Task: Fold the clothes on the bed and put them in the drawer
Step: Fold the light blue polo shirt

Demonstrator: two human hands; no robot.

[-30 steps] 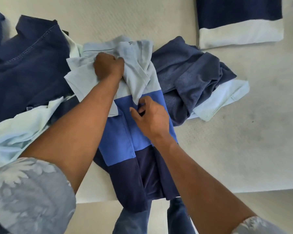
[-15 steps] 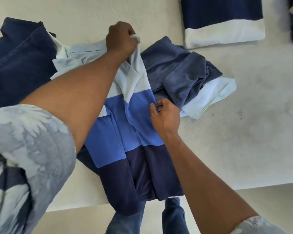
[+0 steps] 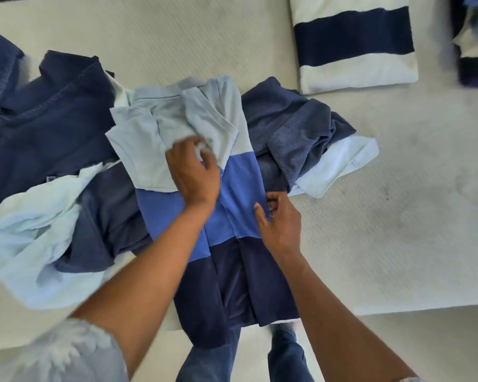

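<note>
The main risk sits under the left hand (image 3: 193,175). Its fingers are curled into the rumpled pale top of the colour-block shirt (image 3: 238,194), with a tuft of cloth bunched between thumb and fingers, though blur leaves the exact hold unclear. If that bunch is flattened carelessly, the collar and sleeve just beyond the fingertips may stay creased inside the fold and leave it lumpy. The right hand (image 3: 280,219) has narrow, curled fingers pinching the shirt's long edge at the mid-blue band, with the thumb lying on the cloth. A tug here could drag along the navy knit (image 3: 295,128), which lies just past those fingertips and touches the shirt. Behind both wrists the navy hem hangs over the edge of the bed (image 3: 398,216), so a slack grip could let its weight slide the whole piece toward the floor. On the outer side of the left hand, a pale blue garment (image 3: 39,216) and a dark denim garment (image 3: 53,106) crowd close and could get caught in a fold. The shirt itself lies lengthwise on the bed between the two hands, in three bands: pale grey-blue, mid blue and navy. Its sides look turned inward into a long narrow strip, smooth in the lower bands and crumpled at the top.
</note>
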